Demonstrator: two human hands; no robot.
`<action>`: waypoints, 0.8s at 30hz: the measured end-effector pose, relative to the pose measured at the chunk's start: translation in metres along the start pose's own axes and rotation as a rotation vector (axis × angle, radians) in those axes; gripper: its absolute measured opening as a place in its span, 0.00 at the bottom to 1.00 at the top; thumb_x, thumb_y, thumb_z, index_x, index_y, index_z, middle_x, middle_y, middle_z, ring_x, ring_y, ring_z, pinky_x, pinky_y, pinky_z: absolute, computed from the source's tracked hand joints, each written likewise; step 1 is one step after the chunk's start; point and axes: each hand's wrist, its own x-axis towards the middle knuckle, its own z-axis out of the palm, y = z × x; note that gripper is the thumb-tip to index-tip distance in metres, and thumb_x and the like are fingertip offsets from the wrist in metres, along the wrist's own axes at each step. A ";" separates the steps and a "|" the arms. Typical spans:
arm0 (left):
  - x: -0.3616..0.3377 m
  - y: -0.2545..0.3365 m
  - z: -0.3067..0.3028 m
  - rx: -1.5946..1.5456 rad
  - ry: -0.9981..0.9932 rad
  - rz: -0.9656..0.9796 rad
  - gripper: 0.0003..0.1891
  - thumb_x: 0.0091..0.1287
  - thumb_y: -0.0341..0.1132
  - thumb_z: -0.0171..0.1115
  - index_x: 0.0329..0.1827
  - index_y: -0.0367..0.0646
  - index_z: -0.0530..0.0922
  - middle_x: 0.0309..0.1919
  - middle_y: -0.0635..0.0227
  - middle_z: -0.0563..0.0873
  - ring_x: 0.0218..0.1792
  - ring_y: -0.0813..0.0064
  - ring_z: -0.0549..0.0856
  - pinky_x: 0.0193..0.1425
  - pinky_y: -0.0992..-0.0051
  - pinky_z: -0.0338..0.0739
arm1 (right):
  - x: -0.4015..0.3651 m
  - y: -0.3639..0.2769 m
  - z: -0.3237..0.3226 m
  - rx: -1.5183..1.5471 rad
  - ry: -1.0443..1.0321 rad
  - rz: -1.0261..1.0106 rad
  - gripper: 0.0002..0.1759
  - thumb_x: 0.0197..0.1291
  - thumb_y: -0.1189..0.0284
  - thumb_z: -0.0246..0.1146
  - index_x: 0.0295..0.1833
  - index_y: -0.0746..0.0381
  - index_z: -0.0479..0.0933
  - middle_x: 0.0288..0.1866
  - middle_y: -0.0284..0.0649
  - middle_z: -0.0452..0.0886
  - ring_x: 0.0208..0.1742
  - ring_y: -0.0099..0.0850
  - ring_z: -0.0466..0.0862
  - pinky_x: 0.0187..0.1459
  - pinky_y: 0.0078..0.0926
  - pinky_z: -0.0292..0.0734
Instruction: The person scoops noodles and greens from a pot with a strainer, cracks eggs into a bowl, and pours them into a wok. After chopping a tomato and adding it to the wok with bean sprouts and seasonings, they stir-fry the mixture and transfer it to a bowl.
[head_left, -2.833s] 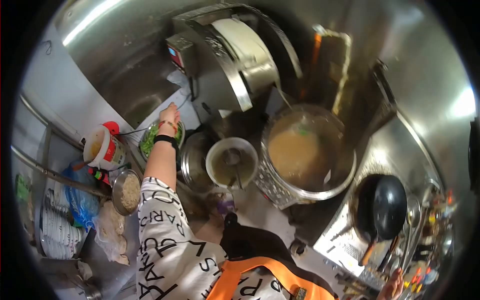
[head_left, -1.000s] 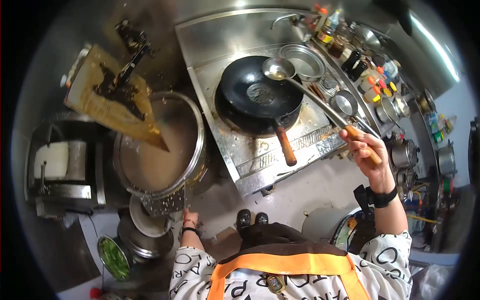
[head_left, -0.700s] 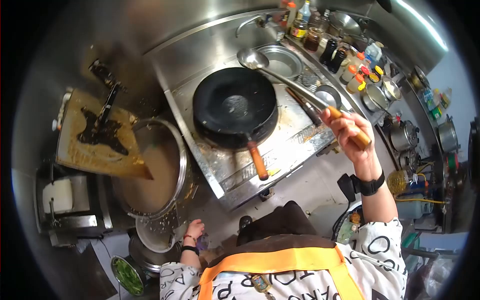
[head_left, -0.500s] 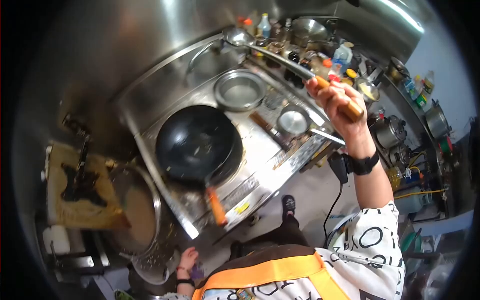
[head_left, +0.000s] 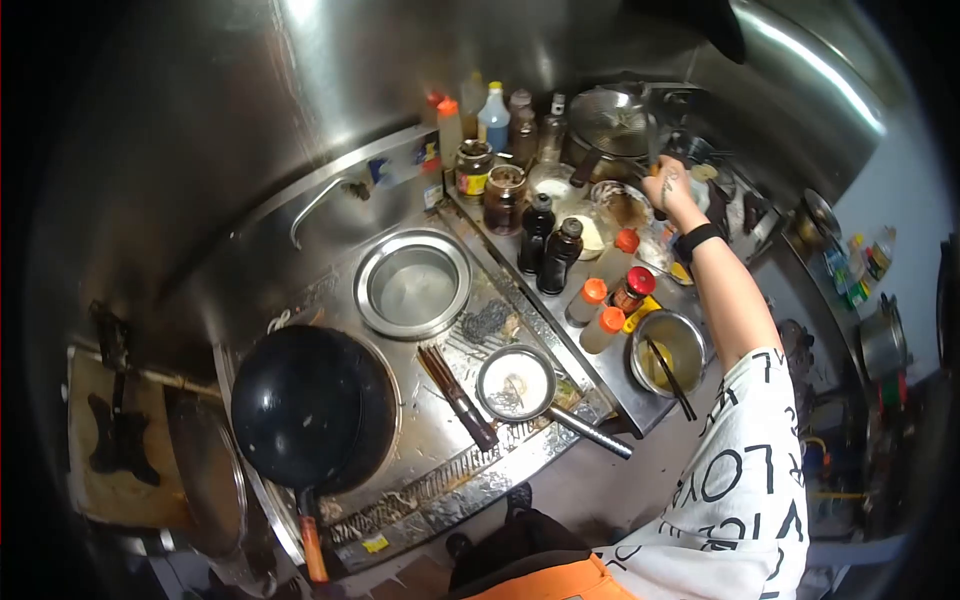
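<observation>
My right hand [head_left: 672, 190] reaches far out over the condiment shelf at the back right. Its fingers are closed on the wooden end of the ladle handle [head_left: 655, 160]; I cannot make out the ladle's bowl among the containers. A black band sits on that wrist. Just beyond the hand lies a round steel strainer [head_left: 610, 120], with small sauce bowls [head_left: 620, 205] beside the hand. My left hand is out of the picture. The black wok [head_left: 300, 405] rests on the burner at lower left, its orange handle [head_left: 312, 550] pointing towards me.
A round steel basin [head_left: 412, 285] is sunk into the stove top under a tap [head_left: 320, 195]. A small long-handled pan [head_left: 515, 385] lies at the stove's front. Dark sauce bottles [head_left: 550, 250], orange-capped bottles [head_left: 590, 300] and a pot with chopsticks [head_left: 668, 350] crowd the shelf. The stock pot [head_left: 205, 480] stands far left.
My view has swung right, from the stock pot and wok to the condiment shelf. My right hand carried the ladle from over the wok out to the back right; my left hand dropped out of view.
</observation>
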 end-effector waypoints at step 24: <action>-0.112 0.127 0.275 0.527 -1.053 0.436 0.17 0.60 0.35 0.62 0.51 0.38 0.76 0.44 0.60 0.83 0.44 0.72 0.81 0.49 0.72 0.74 | -0.474 -0.201 0.031 0.377 -0.849 -0.658 0.16 0.52 0.73 0.55 0.49 0.60 0.72 0.37 0.46 0.76 0.41 0.43 0.81 0.37 0.40 0.78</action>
